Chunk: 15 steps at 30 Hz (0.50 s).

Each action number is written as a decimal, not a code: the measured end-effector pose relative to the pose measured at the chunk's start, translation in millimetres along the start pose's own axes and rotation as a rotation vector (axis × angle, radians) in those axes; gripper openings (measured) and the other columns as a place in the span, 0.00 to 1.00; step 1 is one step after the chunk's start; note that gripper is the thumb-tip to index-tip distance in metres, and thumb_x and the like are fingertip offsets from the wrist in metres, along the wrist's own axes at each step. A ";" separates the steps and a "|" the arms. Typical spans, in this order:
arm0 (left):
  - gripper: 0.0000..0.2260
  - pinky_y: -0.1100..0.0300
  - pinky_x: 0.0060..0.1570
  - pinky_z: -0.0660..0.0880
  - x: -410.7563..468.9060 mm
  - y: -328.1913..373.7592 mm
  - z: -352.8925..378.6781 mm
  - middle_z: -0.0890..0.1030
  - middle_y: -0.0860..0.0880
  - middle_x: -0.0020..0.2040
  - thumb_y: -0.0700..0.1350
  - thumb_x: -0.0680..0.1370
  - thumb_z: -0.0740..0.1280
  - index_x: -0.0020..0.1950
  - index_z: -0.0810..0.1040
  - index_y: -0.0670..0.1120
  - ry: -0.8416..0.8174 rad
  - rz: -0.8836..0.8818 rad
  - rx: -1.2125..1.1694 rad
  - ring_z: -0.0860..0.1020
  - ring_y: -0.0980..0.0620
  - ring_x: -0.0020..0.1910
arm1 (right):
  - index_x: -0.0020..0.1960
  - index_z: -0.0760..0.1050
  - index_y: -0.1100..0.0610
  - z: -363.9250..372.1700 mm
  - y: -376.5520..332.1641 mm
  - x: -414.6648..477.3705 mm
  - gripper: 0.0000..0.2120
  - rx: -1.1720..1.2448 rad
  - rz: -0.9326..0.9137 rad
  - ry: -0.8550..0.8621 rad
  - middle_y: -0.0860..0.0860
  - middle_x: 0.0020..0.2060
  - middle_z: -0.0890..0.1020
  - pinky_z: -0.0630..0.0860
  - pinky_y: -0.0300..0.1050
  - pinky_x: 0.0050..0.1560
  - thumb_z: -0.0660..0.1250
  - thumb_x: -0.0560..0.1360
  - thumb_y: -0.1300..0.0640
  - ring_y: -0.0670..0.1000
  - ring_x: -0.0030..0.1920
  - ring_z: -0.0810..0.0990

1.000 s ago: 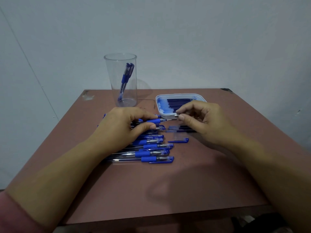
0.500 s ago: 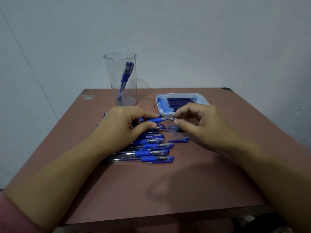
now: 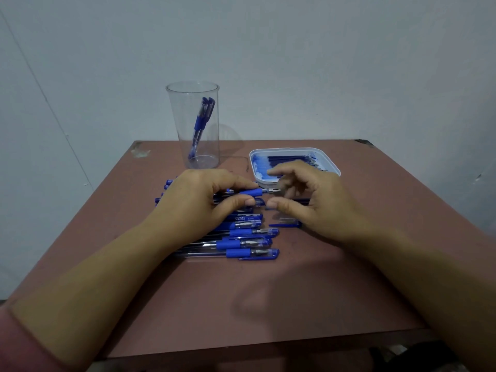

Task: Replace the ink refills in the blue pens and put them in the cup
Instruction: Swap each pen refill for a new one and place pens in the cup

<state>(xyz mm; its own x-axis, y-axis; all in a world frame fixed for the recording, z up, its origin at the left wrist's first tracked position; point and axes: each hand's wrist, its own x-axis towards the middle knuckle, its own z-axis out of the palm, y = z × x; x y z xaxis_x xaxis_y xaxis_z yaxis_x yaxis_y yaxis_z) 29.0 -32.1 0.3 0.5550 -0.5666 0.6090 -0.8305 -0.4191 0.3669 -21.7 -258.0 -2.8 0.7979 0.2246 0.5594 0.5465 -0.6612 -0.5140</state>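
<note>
Right now, gripping one blue pen (image 3: 251, 191) in the left hand (image 3: 204, 202), thumb under, fingers curled over the barrel, metal tip aimed right. Hovering just beside that tip with the right hand (image 3: 319, 202): fingers loosened and spread, thumb apart from forefinger, pinching nothing visible, though blurred at the fingertips. Almost meeting thumb to thumb above the row of pens (image 3: 247, 241), lined up side by side on the tabletop (image 3: 268, 304), caps to the right, partly hidden under the left wrist. Spotting a loose blue cap (image 3: 284, 225) just right of the row, below the right palm. Looking farther back: clear cup (image 3: 179, 124) upright near the far edge, left of centre, with two pens (image 3: 201, 119) leaning inside it. Off to its right, well apart from it, a white tray (image 3: 257, 163) of dark refills (image 3: 287, 158), its near rim tucked behind the right fingers. Plenty of brown surface between the nearest pen and the near edge, crossed by both forearms (image 3: 102, 275); more along the left and right edges. Pale wall (image 3: 295, 63) close behind the far edge.
</note>
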 end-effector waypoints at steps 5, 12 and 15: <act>0.12 0.75 0.44 0.71 -0.4 -0.1 -1.2 0.76 0.73 0.42 0.56 0.75 0.69 0.55 0.84 0.57 -0.011 0.008 0.002 0.77 0.71 0.43 | 0.51 0.80 0.54 1.2 3.1 1.5 0.06 -0.118 -0.100 0.016 0.43 0.42 0.80 0.76 0.40 0.44 0.70 0.75 0.55 0.44 0.42 0.78; 0.14 0.75 0.44 0.71 -0.5 0.7 -1.2 0.75 0.75 0.41 0.60 0.75 0.65 0.55 0.84 0.57 0.010 0.024 -0.029 0.77 0.71 0.44 | 0.61 0.76 0.52 2.7 3.0 -1.0 0.17 -0.126 -0.129 0.008 0.41 0.46 0.78 0.74 0.31 0.47 0.72 0.74 0.54 0.40 0.45 0.77; 0.14 0.74 0.44 0.72 -0.5 0.7 -1.4 0.76 0.74 0.42 0.60 0.75 0.66 0.55 0.84 0.57 -0.001 0.026 -0.019 0.77 0.70 0.44 | 0.53 0.79 0.55 3.1 4.3 1.2 0.06 -0.187 -0.172 0.028 0.45 0.43 0.79 0.73 0.36 0.44 0.69 0.76 0.57 0.43 0.43 0.77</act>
<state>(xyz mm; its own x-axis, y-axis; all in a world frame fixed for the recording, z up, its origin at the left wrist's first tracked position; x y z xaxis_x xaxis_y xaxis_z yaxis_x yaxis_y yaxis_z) 28.1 -31.2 1.2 0.5334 -0.5780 0.6176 -0.8453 -0.3908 0.3643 -17.6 -258.4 -6.3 0.6888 0.3268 0.6471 0.6147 -0.7366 -0.2822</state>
